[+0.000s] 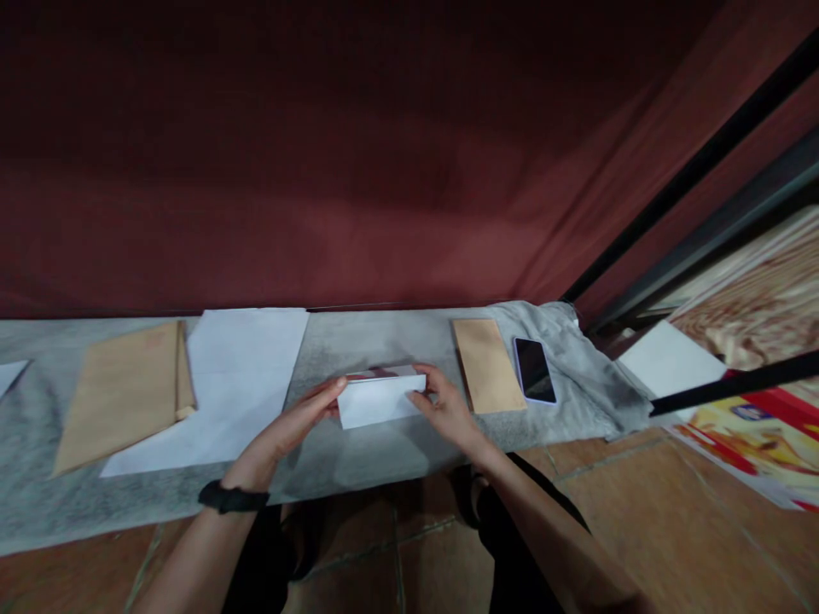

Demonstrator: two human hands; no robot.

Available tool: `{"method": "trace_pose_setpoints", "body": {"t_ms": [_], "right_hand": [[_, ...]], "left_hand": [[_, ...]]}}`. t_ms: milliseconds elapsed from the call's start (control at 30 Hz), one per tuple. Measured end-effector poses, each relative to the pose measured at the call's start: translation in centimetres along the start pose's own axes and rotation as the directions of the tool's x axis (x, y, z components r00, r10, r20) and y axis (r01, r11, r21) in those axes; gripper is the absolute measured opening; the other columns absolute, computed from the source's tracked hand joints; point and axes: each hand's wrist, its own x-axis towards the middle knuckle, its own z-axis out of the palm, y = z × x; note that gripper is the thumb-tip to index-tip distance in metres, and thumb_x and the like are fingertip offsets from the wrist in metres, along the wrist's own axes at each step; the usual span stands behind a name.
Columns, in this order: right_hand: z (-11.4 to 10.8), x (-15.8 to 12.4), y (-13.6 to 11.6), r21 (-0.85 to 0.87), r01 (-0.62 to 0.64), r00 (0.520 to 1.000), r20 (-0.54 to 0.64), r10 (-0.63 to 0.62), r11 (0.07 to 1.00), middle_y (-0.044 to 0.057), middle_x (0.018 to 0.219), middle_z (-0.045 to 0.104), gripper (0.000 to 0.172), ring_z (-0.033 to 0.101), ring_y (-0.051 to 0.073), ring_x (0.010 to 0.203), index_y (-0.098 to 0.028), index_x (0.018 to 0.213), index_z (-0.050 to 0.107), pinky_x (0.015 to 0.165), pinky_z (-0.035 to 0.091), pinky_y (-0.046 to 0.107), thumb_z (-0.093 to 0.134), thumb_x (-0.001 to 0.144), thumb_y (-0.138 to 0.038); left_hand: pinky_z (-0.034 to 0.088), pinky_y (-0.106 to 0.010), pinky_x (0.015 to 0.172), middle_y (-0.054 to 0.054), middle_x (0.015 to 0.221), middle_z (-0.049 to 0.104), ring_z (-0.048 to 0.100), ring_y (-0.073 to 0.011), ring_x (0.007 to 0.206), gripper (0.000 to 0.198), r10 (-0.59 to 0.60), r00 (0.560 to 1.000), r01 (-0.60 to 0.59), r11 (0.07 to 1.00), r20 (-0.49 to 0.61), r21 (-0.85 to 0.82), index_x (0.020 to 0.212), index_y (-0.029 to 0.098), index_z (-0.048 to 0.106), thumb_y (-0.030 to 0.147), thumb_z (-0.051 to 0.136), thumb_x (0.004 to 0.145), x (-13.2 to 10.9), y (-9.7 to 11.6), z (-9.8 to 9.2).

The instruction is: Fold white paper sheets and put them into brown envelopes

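A folded white paper (377, 399) lies on the grey cloth (358, 460) spread over the floor. My left hand (291, 429) holds its left end, fingers pinched on the edge. My right hand (444, 408) grips its right end, thumb on top near the fold. A black band sits on my left wrist (231, 497). Both hands are closed on the paper, which is slightly lifted along its far edge.
A small brown envelope (487, 365) and a black phone (533, 369) lie right of the paper. Left are white sheets (230, 384) and a large brown envelope (124, 390). A dark red curtain (333, 170) hangs behind. Tiled floor (671, 529) lies in front.
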Motion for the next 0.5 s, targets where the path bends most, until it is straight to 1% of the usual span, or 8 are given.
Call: {"method": "trace_pose_setpoints", "body": {"t_ms": [67, 133, 233, 300, 400, 500], "right_hand": [[0.6, 0.5, 0.4, 0.033, 0.004, 1.000, -0.019, -0.003, 0.999, 0.007, 0.118, 0.068, 0.052, 0.065, 0.018, 0.092, -0.021, 0.142, 0.050, 0.083, 0.055, 0.032, 0.063, 0.093, -0.032], [1.2, 0.8, 0.8, 0.035, -0.015, 1.000, -0.019, 0.015, 0.999, 0.006, 0.113, 0.068, 0.056, 0.064, 0.018, 0.087, -0.022, 0.145, 0.046, 0.079, 0.055, 0.031, 0.063, 0.092, -0.030], [1.9, 0.8, 1.2, -0.007, -0.073, 0.997, -0.015, 0.073, 0.997, 0.002, 0.095, 0.068, 0.061, 0.062, 0.017, 0.072, -0.022, 0.151, 0.039, 0.069, 0.053, 0.029, 0.059, 0.094, -0.027], [2.2, 0.8, 1.6, -0.057, -0.092, 0.995, -0.042, 0.089, 0.994, 0.002, 0.089, 0.068, 0.066, 0.063, 0.018, 0.069, -0.021, 0.155, 0.032, 0.067, 0.053, 0.030, 0.057, 0.095, -0.026], [2.5, 0.7, 2.1, -0.185, -0.083, 0.994, -0.082, 0.069, 0.979, 0.005, 0.092, 0.070, 0.073, 0.066, 0.022, 0.076, -0.018, 0.160, 0.022, 0.073, 0.055, 0.034, 0.056, 0.096, -0.028], [2.9, 0.7, 2.4, -0.340, -0.065, 0.996, -0.077, 0.041, 0.938, 0.009, 0.097, 0.072, 0.075, 0.069, 0.026, 0.085, -0.016, 0.161, 0.019, 0.083, 0.055, 0.040, 0.056, 0.097, -0.026]], "left_hand": [[0.055, -0.038, 0.089, -0.010, 0.115, 0.077, 0.068, -0.0296, 0.109, 0.057, -0.010, 1.000, 0.011, 1.000, -0.022, 0.022, 0.117, 0.021, 0.073, 0.062, 0.071, 0.078, -0.1, -0.1, 0.0], [0.054, -0.035, 0.083, -0.008, 0.107, 0.077, 0.068, -0.0272, 0.102, 0.052, -0.020, 1.000, 0.022, 0.998, -0.020, 0.062, 0.109, 0.020, 0.075, 0.056, 0.078, 0.072, 0.0, -0.3, -0.2], [0.051, -0.031, 0.074, -0.006, 0.091, 0.076, 0.067, -0.0224, 0.086, 0.045, -0.045, 0.999, 0.047, 0.992, -0.023, 0.119, 0.094, 0.019, 0.074, 0.055, 0.078, 0.068, 0.3, -0.7, -0.6], [0.048, -0.029, 0.068, -0.004, 0.078, 0.072, 0.064, -0.0190, 0.076, 0.041, -0.061, 0.997, 0.068, 0.984, -0.050, 0.164, 0.083, 0.018, 0.072, 0.056, 0.077, 0.066, 0.7, -1.1, -1.0], [0.043, -0.026, 0.061, -0.001, 0.068, 0.066, 0.061, -0.0158, 0.066, 0.040, -0.086, 0.993, 0.100, 0.975, -0.075, 0.200, 0.074, 0.019, 0.067, 0.056, 0.076, 0.064, 1.2, -1.9, -1.4], [0.040, -0.024, 0.054, 0.001, 0.062, 0.064, 0.059, -0.0143, 0.059, 0.038, -0.107, 0.987, 0.130, 0.968, -0.117, 0.214, 0.072, 0.019, 0.064, 0.054, 0.074, 0.061, 1.6, -2.6, -1.1]]}}
